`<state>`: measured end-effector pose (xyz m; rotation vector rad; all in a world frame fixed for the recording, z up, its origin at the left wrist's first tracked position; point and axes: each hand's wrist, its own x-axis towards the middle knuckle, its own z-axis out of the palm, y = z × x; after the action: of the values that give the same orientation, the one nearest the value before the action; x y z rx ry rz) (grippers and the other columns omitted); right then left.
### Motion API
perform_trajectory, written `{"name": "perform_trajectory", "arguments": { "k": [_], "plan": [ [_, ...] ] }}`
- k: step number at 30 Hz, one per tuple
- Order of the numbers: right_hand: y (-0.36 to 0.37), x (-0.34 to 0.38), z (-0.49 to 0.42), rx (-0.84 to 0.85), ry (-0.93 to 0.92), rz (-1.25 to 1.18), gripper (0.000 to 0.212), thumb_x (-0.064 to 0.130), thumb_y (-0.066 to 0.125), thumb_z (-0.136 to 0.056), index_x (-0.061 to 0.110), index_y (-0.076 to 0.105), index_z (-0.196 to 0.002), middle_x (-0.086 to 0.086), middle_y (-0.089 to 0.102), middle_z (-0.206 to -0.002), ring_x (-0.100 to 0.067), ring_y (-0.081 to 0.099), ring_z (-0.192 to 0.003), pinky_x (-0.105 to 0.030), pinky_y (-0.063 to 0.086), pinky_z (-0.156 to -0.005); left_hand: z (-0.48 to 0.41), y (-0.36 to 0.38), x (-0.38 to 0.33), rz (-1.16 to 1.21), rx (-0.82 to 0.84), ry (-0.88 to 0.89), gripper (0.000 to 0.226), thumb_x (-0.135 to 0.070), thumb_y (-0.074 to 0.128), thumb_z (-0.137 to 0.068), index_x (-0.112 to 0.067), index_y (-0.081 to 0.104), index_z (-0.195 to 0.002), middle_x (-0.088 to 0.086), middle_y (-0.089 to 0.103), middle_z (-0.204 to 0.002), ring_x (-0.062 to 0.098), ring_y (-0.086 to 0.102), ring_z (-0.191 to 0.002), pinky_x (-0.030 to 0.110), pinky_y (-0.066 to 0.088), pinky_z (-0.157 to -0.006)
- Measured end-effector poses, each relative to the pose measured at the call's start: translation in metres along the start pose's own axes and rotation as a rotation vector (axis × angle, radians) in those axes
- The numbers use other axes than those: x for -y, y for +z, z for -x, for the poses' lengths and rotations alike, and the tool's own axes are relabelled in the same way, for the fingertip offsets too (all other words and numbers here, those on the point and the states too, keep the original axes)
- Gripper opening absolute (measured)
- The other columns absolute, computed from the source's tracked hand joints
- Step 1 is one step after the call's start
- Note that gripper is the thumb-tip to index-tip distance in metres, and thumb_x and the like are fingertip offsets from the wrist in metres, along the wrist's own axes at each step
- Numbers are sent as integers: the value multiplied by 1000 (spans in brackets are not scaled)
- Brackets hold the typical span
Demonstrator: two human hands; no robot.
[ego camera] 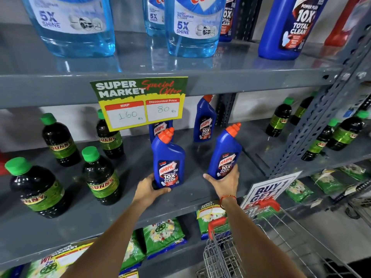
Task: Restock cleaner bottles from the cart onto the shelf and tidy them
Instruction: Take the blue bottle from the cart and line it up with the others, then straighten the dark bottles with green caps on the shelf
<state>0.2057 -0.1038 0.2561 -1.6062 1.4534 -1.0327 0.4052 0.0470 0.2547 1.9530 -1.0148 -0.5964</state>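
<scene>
Two blue Harpic cleaner bottles with orange caps are in my hands over the grey middle shelf [124,199]. My left hand [149,188] grips the base of the left bottle [168,161], which stands upright near the shelf's front. My right hand [225,182] holds the right bottle [225,153] by its base, tilted slightly right, at or just above the shelf surface. Two more Harpic bottles stand further back: one [204,120] in plain view and one [159,128] partly hidden behind the price sign.
Dark Sunny bottles with green caps [100,177] stand at the left and at the far right [346,131]. A yellow offer sign [140,103] hangs from the upper shelf edge. Large blue bottles [193,27] fill the top shelf. The wire cart [236,253] stands at bottom right.
</scene>
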Motion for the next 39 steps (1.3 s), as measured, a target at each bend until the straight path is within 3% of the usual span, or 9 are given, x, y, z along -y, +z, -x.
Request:
{"name": "perform_trajectory", "arguments": {
  "k": [3,6,9,12,16,19,22,34,39],
  "plan": [
    [0,1,18,-77,47,-50,115,29,89,-53,5,22,-144,-21,35,-139,-36,38,-129,-46,37,-106,14,0,-6,64,-48,19,63,-21,86,-58,-12,57,-113,-3,66,-106,9,59,-91,17,43,-74],
    [5,11,58,-290,-12,-165,83,21,83,-65,1,40,-134,-25,44,-126,-40,47,-118,-41,38,-99,39,-11,-5,154,-131,70,61,-15,82,-64,-11,56,-119,-10,58,-113,5,54,-106,17,42,-88],
    [25,27,114,-359,-224,-213,52,27,71,-76,-1,55,-117,-25,53,-107,-32,54,-102,-25,39,-91,77,-40,14,235,-373,118,37,-16,77,-72,-23,62,-105,-7,68,-101,2,63,-92,8,47,-80],
    [62,49,168,-130,-371,-207,45,27,69,-77,0,59,-112,-20,57,-103,-14,48,-100,-5,31,-93,115,-83,44,217,-685,139,21,-30,73,-74,-35,58,-87,-12,65,-85,4,63,-79,16,51,-72],
    [114,82,203,284,-374,-163,73,24,81,-67,2,48,-128,-15,55,-114,-23,55,-106,-23,39,-97,133,-134,79,141,-1007,12,48,-31,78,-67,-24,47,-103,-2,45,-100,27,51,-97,36,43,-85],
    [143,96,212,504,-240,-126,99,26,85,-61,2,32,-140,-19,46,-135,-30,44,-128,-42,33,-110,130,-156,98,134,-909,-121,80,-28,84,-61,-11,39,-125,14,42,-120,25,46,-111,35,40,-99],
    [158,100,214,528,-188,-76,104,28,86,-58,4,29,-142,-17,43,-137,-28,42,-130,-33,33,-108,125,-166,111,135,-718,-201,99,-29,85,-59,-12,28,-138,16,38,-135,30,47,-121,46,40,-104],
    [179,104,216,427,-216,-27,78,25,80,-64,13,43,-132,-9,57,-128,-25,53,-120,-29,43,-93,105,-183,130,73,-581,-197,73,-26,83,-60,-17,47,-123,9,65,-120,29,59,-109,32,44,-82],
    [184,102,216,420,-246,13,78,29,78,-68,14,40,-135,-8,57,-130,-26,52,-121,-34,45,-95,103,-187,131,52,-589,-218,71,-26,83,-59,-14,50,-121,12,69,-114,32,61,-106,37,49,-84]
  ]
}}
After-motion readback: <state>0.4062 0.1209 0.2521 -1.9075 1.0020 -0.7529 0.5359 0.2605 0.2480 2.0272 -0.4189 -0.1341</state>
